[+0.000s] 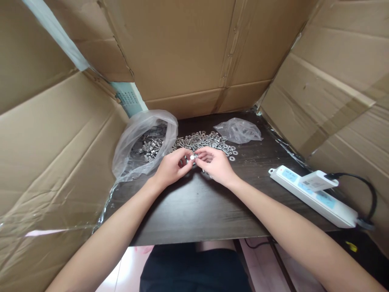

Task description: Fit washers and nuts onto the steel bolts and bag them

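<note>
My left hand (pixel 174 167) and my right hand (pixel 219 165) meet over the middle of the table. Both pinch the same small silver bolt (pixel 192 157), its bright flat end facing up between the fingertips. Fingers cover most of it, so whether a nut or washer sits on it cannot be made out. Just beyond the fingers spreads a heap of loose bolts, nuts and washers (pixel 206 140). To the left, an opened clear plastic bag (pixel 124 156) lies on its side with more metal fasteners (pixel 152 148) inside.
A crumpled clear bag (pixel 239 129) lies at the back right. On the right of the dark table (pixel 182 219) is a white power strip (pixel 316 198) with a white plug-in adapter (pixel 319 181) and black cable. Cardboard walls (pixel 188 52) enclose the table at the back and sides.
</note>
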Demonstrator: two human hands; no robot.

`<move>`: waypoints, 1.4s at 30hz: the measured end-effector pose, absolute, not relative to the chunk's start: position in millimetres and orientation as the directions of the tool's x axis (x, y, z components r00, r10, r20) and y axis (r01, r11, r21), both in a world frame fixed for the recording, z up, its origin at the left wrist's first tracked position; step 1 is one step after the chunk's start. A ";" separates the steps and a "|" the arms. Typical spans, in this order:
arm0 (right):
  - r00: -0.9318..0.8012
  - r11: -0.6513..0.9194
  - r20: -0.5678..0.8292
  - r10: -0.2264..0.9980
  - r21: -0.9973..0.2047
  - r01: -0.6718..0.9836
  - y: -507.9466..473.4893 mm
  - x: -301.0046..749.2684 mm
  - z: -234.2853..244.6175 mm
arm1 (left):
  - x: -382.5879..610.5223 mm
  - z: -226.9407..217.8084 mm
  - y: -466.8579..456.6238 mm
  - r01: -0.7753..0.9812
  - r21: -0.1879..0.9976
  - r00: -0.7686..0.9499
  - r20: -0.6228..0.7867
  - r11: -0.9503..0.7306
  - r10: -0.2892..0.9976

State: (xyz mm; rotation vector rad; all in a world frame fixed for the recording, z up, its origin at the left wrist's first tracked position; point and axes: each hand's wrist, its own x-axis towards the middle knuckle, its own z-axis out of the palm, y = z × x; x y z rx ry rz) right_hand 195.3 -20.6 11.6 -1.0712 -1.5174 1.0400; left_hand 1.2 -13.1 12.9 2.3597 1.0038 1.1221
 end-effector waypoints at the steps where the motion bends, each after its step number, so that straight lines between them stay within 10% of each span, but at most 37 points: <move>1: -0.136 0.236 0.218 0.967 -0.962 0.138 -20.8 195.6 12.6 | 0.5 13.5 -13.1 0.469 0.540 0.443 0.541 -0.699 0.715; 23: -0.094 0.116 0.103 0.990 -0.983 0.144 -22.3 193.2 12.9 | 6.5 31.4 -21.6 0.841 0.159 0.501 0.131 -0.517 0.855; 42: -0.163 0.047 0.045 0.986 -0.999 0.012 -22.3 190.9 12.8 | 5.7 27.2 -22.5 0.772 0.357 0.487 0.197 -0.525 0.851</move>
